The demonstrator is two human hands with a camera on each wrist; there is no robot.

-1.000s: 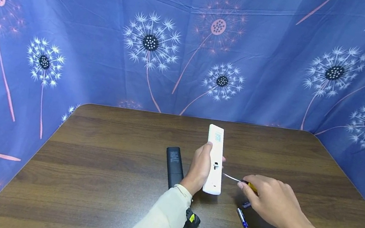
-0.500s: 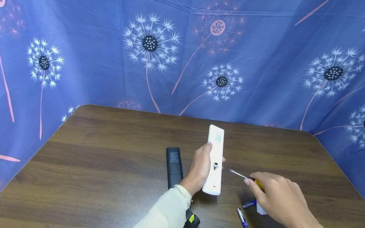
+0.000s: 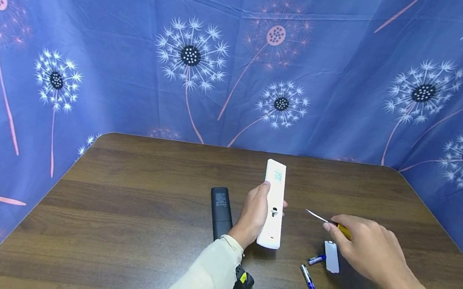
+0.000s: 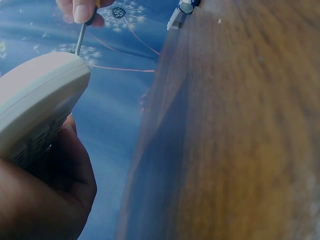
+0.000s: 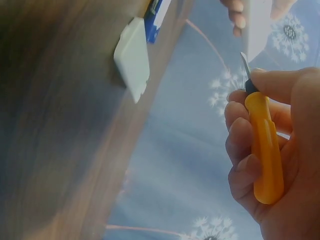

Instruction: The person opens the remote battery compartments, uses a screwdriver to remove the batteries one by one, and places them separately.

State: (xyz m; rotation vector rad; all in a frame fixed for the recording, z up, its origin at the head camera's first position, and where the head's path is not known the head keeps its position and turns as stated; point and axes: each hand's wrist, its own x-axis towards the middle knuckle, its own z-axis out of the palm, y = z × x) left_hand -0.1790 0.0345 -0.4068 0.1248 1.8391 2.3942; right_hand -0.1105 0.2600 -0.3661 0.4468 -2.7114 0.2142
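My left hand (image 3: 253, 213) grips a white remote control (image 3: 270, 231), held above the table with its back toward me. A printed code shows near its far end, and a small dark opening (image 3: 274, 212) lies lower down. In the left wrist view, the curled fingers wrap the remote's button side. My right hand (image 3: 371, 247) holds a screwdriver (image 5: 267, 155) by its yellow handle, thumb along the neck. Its thin metal tip points at the remote from the right, with a gap between them. Below that hand, a white battery cover (image 3: 332, 257) lies on the table.
Two blue-and-silver batteries (image 3: 307, 278) lie beside the cover, one touching its left edge. Left of the white remote, a black remote (image 3: 220, 208) lies partly behind my left forearm. A patterned blue cloth (image 3: 235, 64) hangs behind the wooden table (image 3: 131, 230).
My right hand has drawn the screwdriver away from the white remote, to the right and slightly up, uncovering the battery cover. The left hand and the remote have barely moved.
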